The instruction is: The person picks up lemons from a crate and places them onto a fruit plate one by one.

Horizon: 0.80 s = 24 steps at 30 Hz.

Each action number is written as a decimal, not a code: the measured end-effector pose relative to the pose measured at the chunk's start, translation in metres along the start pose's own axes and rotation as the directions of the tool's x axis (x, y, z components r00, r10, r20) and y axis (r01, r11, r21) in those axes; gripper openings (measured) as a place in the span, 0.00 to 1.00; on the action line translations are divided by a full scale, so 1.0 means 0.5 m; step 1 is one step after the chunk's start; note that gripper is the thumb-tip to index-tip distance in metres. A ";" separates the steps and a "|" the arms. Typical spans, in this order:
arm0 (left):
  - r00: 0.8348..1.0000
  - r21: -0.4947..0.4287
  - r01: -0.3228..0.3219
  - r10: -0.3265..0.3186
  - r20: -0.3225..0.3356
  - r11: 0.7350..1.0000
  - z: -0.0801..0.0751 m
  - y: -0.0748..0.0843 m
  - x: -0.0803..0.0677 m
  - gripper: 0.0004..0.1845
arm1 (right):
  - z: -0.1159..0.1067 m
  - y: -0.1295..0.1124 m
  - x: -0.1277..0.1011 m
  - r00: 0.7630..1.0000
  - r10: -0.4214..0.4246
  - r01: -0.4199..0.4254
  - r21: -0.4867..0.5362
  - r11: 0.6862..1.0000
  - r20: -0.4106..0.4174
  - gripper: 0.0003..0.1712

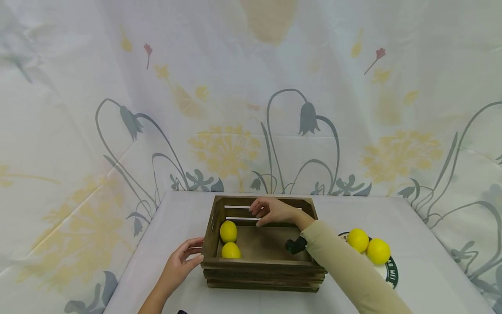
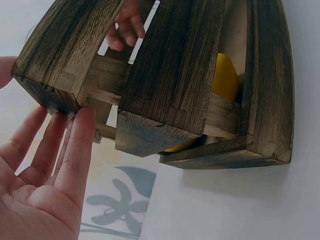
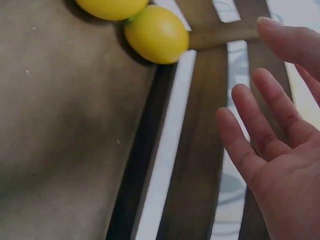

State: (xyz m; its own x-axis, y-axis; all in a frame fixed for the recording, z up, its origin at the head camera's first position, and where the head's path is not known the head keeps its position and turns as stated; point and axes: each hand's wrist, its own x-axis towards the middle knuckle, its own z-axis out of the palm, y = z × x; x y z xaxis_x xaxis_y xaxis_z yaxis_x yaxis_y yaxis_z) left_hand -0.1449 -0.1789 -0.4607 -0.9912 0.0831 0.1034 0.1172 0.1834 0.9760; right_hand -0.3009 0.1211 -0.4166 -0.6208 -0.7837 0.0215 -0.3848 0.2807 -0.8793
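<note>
Crate (image 1: 260,266) right half (floor) — free

Crate (image 1: 262,261) at lower centre of frame, on tabletop (image 1: 423,226). Two lemons (image 1: 228,231) inside crate, at its left end, one behind the other. Plate (image 1: 391,272) right of crate, carrying two more lemons (image 1: 378,251). Curtain (image 1: 251,96) behind tabletop, filling upper frame.

head: above, forward-down | wrists: close (both share crate (image 1: 262,244))

Staged tabletop recording set: a floral printed sheet (image 1: 251,109) drapes the backdrop and covers the table (image 1: 431,244).
</note>
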 end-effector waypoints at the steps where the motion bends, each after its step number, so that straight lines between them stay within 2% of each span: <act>1: 1.000 0.000 -0.001 0.001 0.000 1.000 0.000 0.000 0.000 0.22 | 0.005 0.000 0.006 1.000 -0.007 0.008 -0.020 1.000 0.018 0.23; 5: 1.000 -0.010 -0.013 0.013 0.001 1.000 -0.001 -0.002 -0.001 0.21 | 0.029 0.005 0.033 0.993 -0.044 0.054 -0.091 0.994 0.107 0.22; 8: 1.000 -0.010 -0.029 0.029 -0.002 1.000 -0.001 -0.003 -0.002 0.21 | 0.048 0.008 0.051 0.980 -0.062 0.088 -0.132 0.987 0.192 0.22; 14: 0.999 -0.003 -0.047 0.047 -0.005 0.999 -0.001 -0.007 -0.001 0.21 | 0.083 -0.013 0.078 0.947 0.026 0.047 -0.217 0.975 0.320 0.21; 21: 0.995 -0.035 -0.093 0.094 0.019 0.995 -0.003 -0.006 -0.004 0.21 | 0.125 -0.028 0.098 0.915 0.119 0.015 -0.326 0.945 0.386 0.21; 24: 0.996 -0.049 -0.084 0.085 0.024 0.995 -0.002 -0.003 -0.005 0.21 | 0.139 -0.028 0.102 0.877 0.158 0.047 -0.409 0.911 0.454 0.23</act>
State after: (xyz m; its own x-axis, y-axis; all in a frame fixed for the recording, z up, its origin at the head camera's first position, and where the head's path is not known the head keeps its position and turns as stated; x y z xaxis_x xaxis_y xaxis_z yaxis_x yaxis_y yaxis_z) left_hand -0.1428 -0.1804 -0.4622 -0.9758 0.1218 0.1818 0.1971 0.1276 0.9721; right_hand -0.2798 0.0388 -0.4363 -0.2955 -0.8942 -0.3363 -0.6591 0.4456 -0.6058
